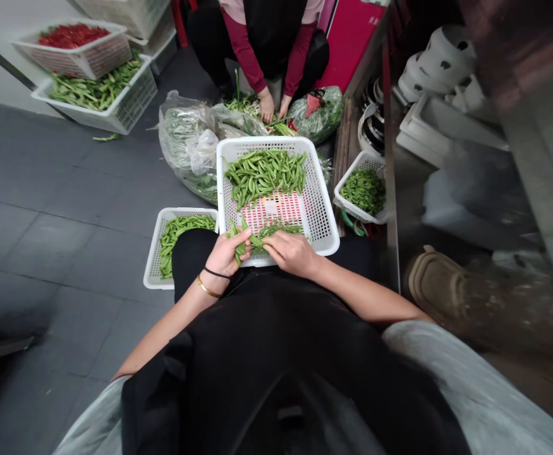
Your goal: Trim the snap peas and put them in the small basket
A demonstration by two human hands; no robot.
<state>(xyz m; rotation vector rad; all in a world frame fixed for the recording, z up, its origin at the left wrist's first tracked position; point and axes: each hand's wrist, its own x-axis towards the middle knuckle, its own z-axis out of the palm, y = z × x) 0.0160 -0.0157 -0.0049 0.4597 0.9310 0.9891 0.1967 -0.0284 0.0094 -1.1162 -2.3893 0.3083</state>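
While the left hand (225, 254) grips some pods (241, 250) and the right hand (294, 254) pinches one's end, scraps (279, 227) suggest some's done, but that big heap (265, 174) probably isn't.

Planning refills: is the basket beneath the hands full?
Partly: pea pods heap far back in the basket; its slotted bottom shows nearer.

Your one head-worn camera looks forward and steeply down over your black apron (280, 373) at six o'clock, close to the white plastic basket (318, 205) near centre, with the co-worker (273, 31) farther off at twelve o'clock.
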